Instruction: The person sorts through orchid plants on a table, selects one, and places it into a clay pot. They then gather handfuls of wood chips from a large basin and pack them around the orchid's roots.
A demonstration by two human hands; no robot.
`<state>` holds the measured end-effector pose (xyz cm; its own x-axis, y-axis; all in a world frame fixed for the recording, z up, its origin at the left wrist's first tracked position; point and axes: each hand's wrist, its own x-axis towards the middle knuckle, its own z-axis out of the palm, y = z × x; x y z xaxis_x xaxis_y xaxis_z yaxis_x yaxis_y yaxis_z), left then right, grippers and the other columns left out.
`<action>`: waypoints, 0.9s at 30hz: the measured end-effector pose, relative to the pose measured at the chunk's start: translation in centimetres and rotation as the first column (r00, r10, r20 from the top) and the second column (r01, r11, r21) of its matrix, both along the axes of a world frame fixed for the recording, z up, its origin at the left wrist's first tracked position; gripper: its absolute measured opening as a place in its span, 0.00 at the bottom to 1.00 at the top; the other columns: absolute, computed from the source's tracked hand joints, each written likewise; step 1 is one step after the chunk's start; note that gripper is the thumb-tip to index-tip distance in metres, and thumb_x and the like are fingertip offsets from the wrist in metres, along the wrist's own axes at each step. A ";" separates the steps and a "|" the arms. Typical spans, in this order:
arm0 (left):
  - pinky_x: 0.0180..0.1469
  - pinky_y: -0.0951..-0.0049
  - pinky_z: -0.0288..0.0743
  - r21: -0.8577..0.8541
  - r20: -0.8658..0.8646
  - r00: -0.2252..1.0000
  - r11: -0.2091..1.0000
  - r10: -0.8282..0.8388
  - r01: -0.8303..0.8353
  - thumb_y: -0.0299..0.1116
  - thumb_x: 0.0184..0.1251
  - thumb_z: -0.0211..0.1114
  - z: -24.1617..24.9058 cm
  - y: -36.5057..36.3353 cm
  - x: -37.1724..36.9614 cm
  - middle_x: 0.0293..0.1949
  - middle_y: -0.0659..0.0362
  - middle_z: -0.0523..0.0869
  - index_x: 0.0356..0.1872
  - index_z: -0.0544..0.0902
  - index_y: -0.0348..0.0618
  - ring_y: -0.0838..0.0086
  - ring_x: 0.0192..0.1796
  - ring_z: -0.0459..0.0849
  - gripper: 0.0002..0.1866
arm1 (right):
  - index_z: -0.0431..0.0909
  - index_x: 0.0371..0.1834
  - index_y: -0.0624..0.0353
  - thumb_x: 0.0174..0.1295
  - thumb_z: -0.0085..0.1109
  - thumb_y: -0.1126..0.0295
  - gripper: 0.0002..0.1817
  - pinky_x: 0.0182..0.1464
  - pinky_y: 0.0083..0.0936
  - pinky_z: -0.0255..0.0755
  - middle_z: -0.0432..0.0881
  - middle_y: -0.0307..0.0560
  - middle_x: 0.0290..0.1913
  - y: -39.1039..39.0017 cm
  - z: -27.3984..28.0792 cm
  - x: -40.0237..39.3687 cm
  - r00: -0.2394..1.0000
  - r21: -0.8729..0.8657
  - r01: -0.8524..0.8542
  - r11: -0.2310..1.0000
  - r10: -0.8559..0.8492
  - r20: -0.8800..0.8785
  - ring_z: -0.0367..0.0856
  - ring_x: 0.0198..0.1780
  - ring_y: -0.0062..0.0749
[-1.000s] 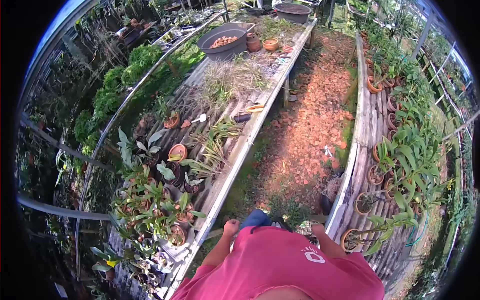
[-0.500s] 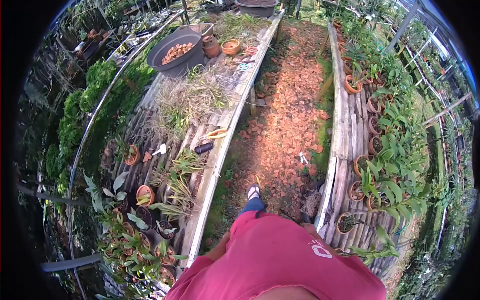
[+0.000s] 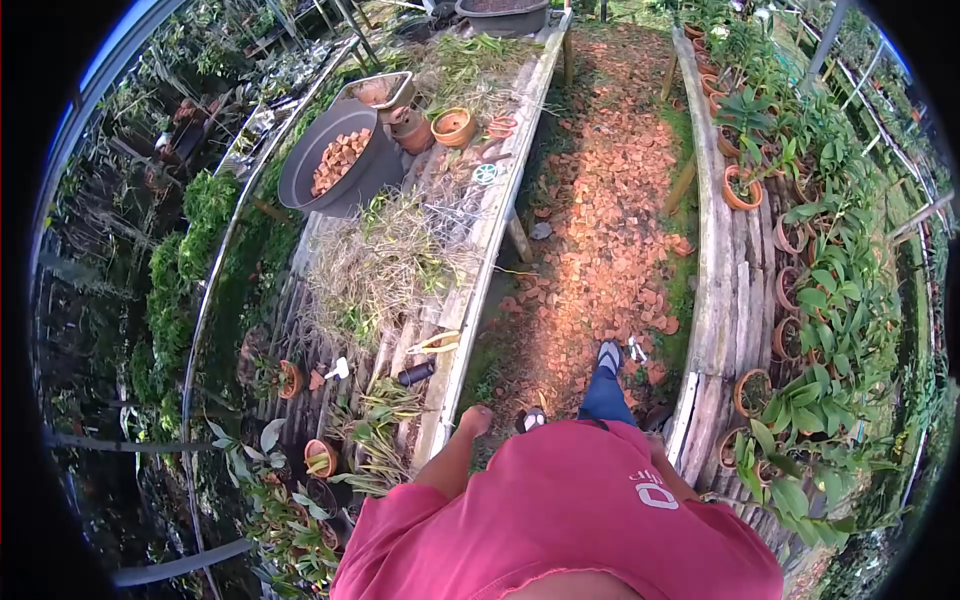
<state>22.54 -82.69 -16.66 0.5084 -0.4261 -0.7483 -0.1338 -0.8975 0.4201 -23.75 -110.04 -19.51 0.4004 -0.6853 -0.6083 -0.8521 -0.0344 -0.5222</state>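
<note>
My left hand (image 3: 476,420) hangs in front of me beside the white edge of the left bench (image 3: 452,395). Its fingers are too foreshortened to read, and no object shows in it. Of my right arm, a little skin shows past the pink shirt (image 3: 560,480); that hand is mostly hidden. On the bench ahead of my left hand lie a yellow-handled tool (image 3: 435,343) and a dark cylinder (image 3: 416,374). A small white-headed object (image 3: 341,368) lies farther left. Cut green leaves (image 3: 385,410) and a heap of dry stems (image 3: 375,265) cover nearby slats.
A path of reddish chips (image 3: 600,200) runs between two wooden benches. Potted plants line the right bench (image 3: 725,300). On the left bench stand a large grey tub (image 3: 300,165) with brick-coloured chunks (image 3: 341,160) and a terracotta pot (image 3: 453,127). White scraps (image 3: 637,349) lie on the path.
I have stepped forward along the path, with a different foot in front. My left hand has swung forward into fuller view, and the bench items appear lower or shifted.
</note>
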 end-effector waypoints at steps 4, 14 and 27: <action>0.44 0.64 0.83 -0.154 -0.135 0.933 0.923 0.334 -0.353 0.42 0.69 0.63 -1.1 -6.8 1.6 0.35 0.54 0.91 0.45 0.92 0.50 0.68 0.39 0.90 0.13 | 0.85 0.47 0.58 0.73 0.52 0.57 0.17 0.42 0.34 0.80 0.88 0.48 0.37 -9.4 -7.9 0.1 0.910 -0.169 -0.410 0.896 0.415 -0.008 0.88 0.39 0.39; 0.56 0.57 0.82 -0.180 0.111 0.958 0.942 -0.265 0.282 0.55 0.66 0.62 1.0 -24.7 0.1 0.48 0.45 0.91 0.46 0.90 0.40 0.50 0.55 0.89 0.26 | 0.82 0.44 0.58 0.75 0.51 0.66 0.11 0.25 0.23 0.69 0.78 0.35 0.29 -36.3 0.1 10.3 0.874 0.401 0.381 0.833 -0.465 0.138 0.78 0.29 0.23; 0.59 0.62 0.80 -0.327 -0.027 0.920 0.866 0.391 -0.378 0.47 0.70 0.64 4.6 -54.6 14.7 0.48 0.45 0.91 0.51 0.89 0.42 0.55 0.54 0.90 0.20 | 0.85 0.43 0.60 0.76 0.52 0.65 0.13 0.36 0.23 0.77 0.85 0.40 0.36 -55.0 4.0 36.2 0.838 0.174 -0.347 0.921 0.221 0.500 0.83 0.33 0.26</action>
